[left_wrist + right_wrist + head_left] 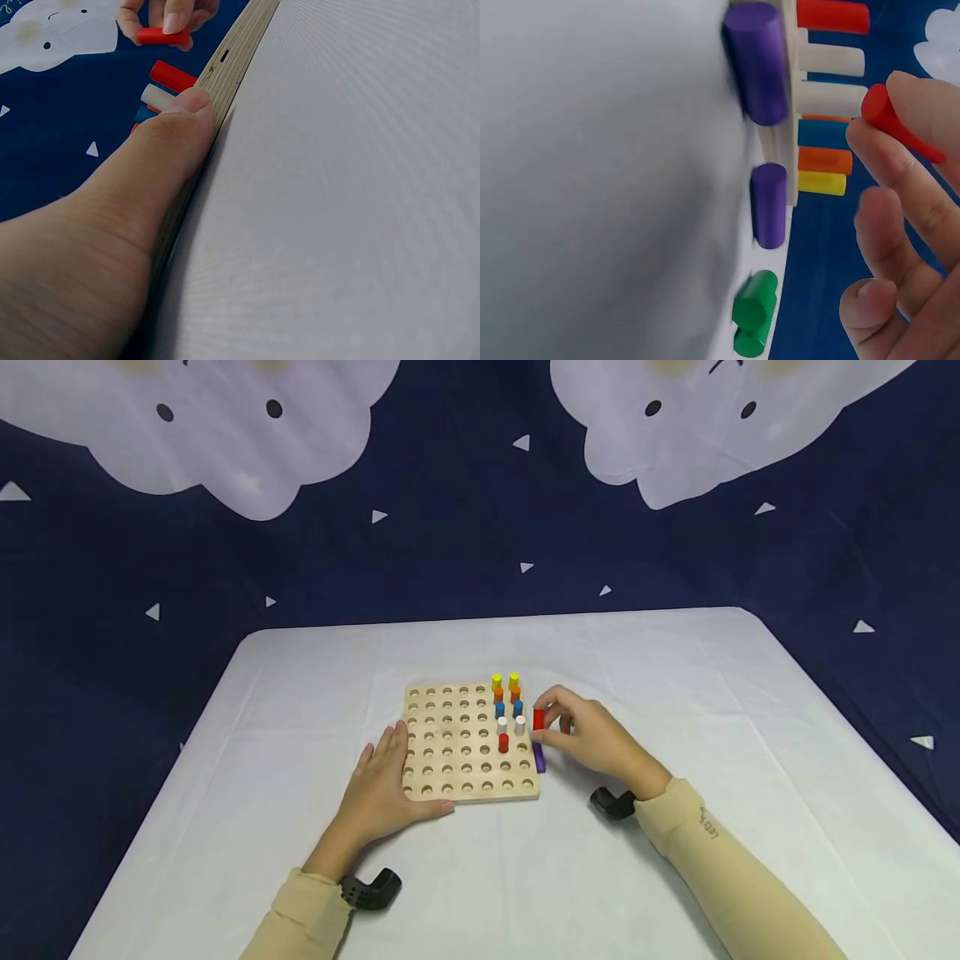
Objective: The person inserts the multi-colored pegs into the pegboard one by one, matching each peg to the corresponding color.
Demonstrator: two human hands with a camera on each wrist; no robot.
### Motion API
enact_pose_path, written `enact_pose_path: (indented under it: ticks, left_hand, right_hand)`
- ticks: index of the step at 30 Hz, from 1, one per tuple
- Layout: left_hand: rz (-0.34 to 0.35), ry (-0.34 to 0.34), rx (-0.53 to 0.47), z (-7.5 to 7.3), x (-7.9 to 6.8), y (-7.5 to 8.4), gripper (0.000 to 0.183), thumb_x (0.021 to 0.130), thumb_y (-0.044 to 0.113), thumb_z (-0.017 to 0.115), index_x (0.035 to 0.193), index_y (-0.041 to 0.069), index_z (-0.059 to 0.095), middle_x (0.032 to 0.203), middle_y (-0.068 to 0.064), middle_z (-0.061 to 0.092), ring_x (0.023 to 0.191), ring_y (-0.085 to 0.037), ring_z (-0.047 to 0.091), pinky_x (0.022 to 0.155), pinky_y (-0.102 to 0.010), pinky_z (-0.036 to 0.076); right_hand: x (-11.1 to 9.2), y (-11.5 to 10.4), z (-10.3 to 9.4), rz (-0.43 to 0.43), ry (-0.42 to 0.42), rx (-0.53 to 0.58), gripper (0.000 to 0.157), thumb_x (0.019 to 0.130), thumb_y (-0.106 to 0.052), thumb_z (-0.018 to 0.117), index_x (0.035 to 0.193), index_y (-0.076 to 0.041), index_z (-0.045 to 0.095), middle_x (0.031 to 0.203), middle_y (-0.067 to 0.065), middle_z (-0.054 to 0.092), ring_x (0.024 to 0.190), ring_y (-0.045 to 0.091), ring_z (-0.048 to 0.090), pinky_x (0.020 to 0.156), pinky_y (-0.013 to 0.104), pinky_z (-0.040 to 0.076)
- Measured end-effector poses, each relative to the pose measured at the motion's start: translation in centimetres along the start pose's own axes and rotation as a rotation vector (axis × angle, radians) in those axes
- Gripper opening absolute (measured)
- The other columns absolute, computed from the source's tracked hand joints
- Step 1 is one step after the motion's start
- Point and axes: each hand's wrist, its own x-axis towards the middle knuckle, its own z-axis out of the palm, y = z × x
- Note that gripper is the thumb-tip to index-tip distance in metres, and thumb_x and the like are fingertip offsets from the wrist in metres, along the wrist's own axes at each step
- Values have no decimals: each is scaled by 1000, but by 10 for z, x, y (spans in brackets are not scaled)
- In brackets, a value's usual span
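A wooden pegboard point(455, 760) with rows of round holes lies on the table. My left hand point(378, 793) rests against its near left corner, fingers straight along the left side and thumb on the front edge. Between thumb and fingertips, my right hand point(600, 739) pinches a red peg point(889, 116) just off the board's right side. Pairs of yellow, orange, blue and white pegs point(520, 725) stand in two columns at the right. A single red peg point(503, 743) stands in front of the left white one.
Beside the board's right edge lie two purple pegs point(757, 67), and green pegs point(754, 311) lie farther along in the right wrist view. White cloth covers the table point(315, 693). A dark blue curtain point(450, 560) with clouds hangs behind.
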Motion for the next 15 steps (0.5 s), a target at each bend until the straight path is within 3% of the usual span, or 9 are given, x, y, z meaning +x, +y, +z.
enact_pose_path:
  ticks: [9, 15]
  left_hand:
    - [0, 1, 6, 0, 1, 0, 148, 57, 86, 71, 158, 0, 6, 166, -18, 13, 155, -34, 12, 127, -52, 5]
    - [-3, 4, -3, -1, 0, 0, 148, 57, 86, 71, 158, 0, 6, 166, -18, 13, 155, -34, 12, 126, -53, 6]
  right_hand:
    - [-3, -2, 11, -61, -10, -67, 28, 85, -23, 80, 101, -21, 57, 84, -9, 65, 69, 10, 54, 58, 23, 45]
    - [0, -6, 13, -46, -56, -121, 25, 87, -26, 78, 100, -22, 57, 78, -9, 63, 65, 10, 50, 56, 23, 43]
